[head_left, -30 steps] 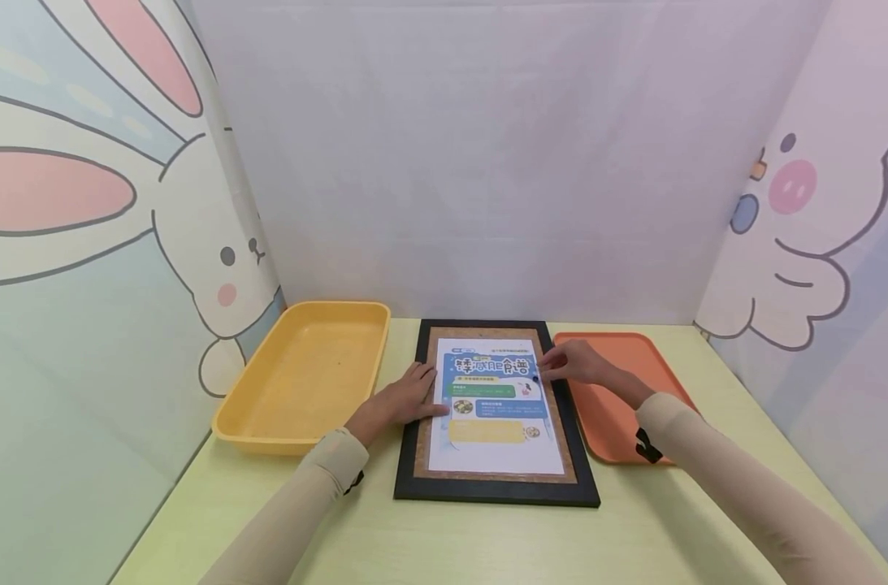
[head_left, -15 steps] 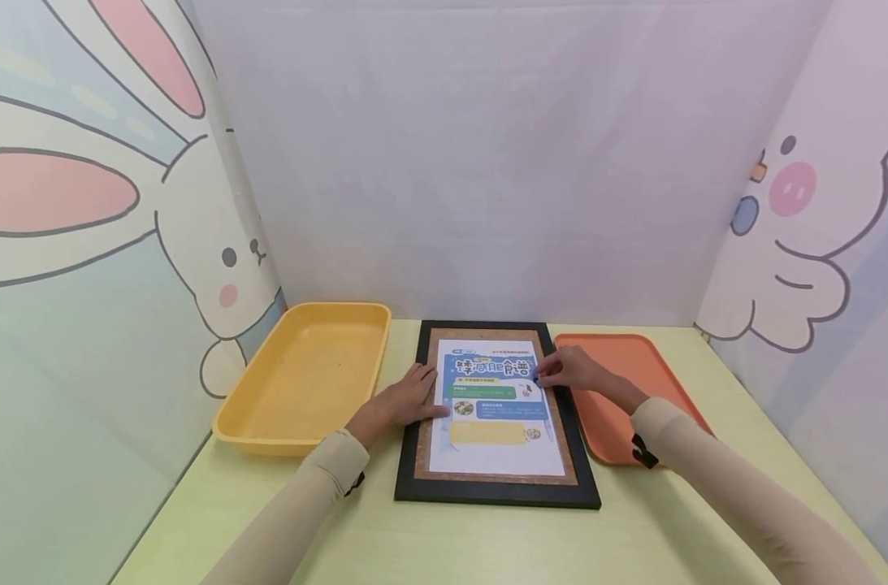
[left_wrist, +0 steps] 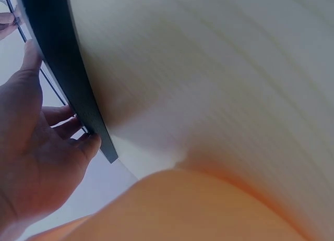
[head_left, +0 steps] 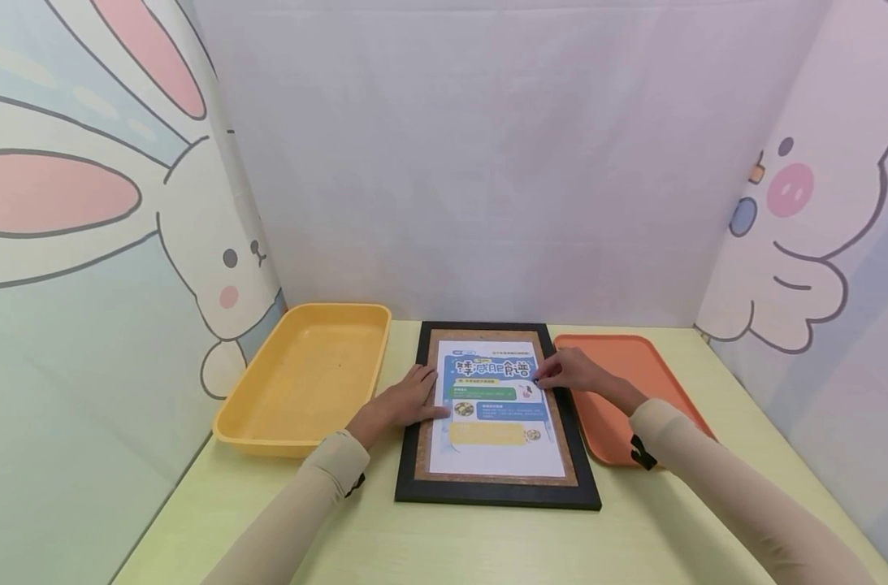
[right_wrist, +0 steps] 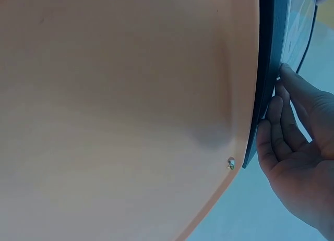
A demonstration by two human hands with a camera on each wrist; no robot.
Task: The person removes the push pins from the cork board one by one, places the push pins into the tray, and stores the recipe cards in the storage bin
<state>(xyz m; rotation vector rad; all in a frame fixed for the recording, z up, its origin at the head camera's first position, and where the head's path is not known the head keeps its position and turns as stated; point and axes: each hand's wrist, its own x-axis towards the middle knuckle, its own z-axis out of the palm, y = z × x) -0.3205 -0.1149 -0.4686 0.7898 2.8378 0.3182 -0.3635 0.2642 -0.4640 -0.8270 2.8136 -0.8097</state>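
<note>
Centrally, on a pale worktop [head_left: 487,544], one black frame [head_left: 498,495] is laid flat, its longer sides run from near to far; a brown speckled board [head_left: 498,480] is enclosed by it. One printed sheet [head_left: 496,414], white with blue, green and yellow blocks and large lettering at its far end, is placed upon the board, with a brown margin left around it.

Left hand [head_left: 405,398]: rested at the left border of the frame, its fingers relaxed and the thumb stretched over the sheet's left edge; nothing is seen to be gripped. Right hand [head_left: 571,370]: held over the right border of the frame, toward the far end; a small dark object [head_left: 536,380] is pinched at its fingertips, at the sheet's right edge. Whether this object is fixed in the board cannot be told. Both forearms are covered by beige sleeves [head_left: 751,487].

Left: one yellow tray [head_left: 308,374], round-cornered, set apart from the frame. Right: one orange tray [head_left: 626,353], shallow, set close beside the frame and partly covered by the right arm; by its edge, in the right wrist view, one tiny shiny item [right_wrist: 231,163] is found.

Far: a pale backdrop [head_left: 480,162], flanked at left by a printed rabbit [head_left: 217,236].
</note>
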